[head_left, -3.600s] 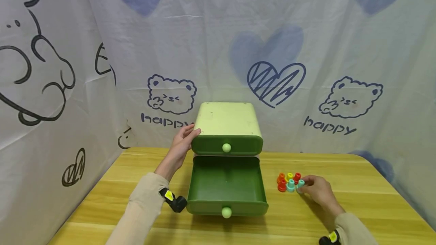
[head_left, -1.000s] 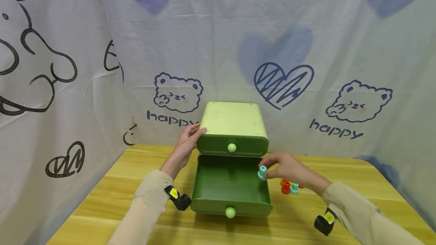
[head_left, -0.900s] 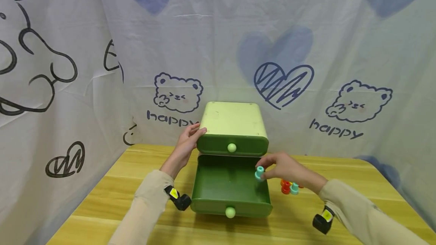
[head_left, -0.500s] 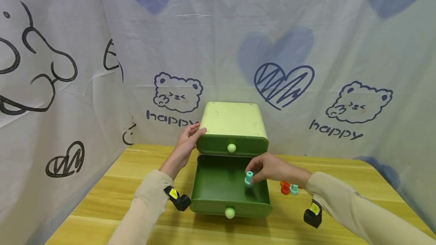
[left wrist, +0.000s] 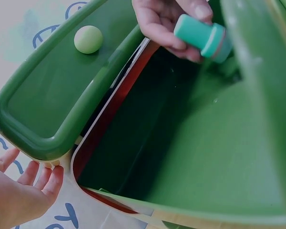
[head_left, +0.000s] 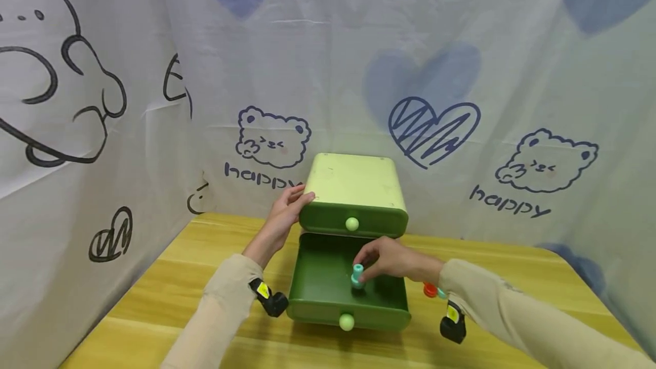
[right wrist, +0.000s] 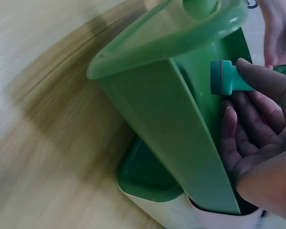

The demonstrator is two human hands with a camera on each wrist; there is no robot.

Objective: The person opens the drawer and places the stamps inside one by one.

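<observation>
Teal peg (head_left: 357,275) hangs low inside the open bottom drawer (head_left: 328,295), pinched by the right hand (head_left: 381,258); left hand (head_left: 283,218) lies flat against the cabinet (head_left: 353,184). Placing step; next, I'd guess, loosen those fingers.

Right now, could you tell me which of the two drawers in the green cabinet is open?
The lower drawer is open, pulled out toward the person, with the right hand holding a teal peg over it. The upper drawer is shut.
</observation>
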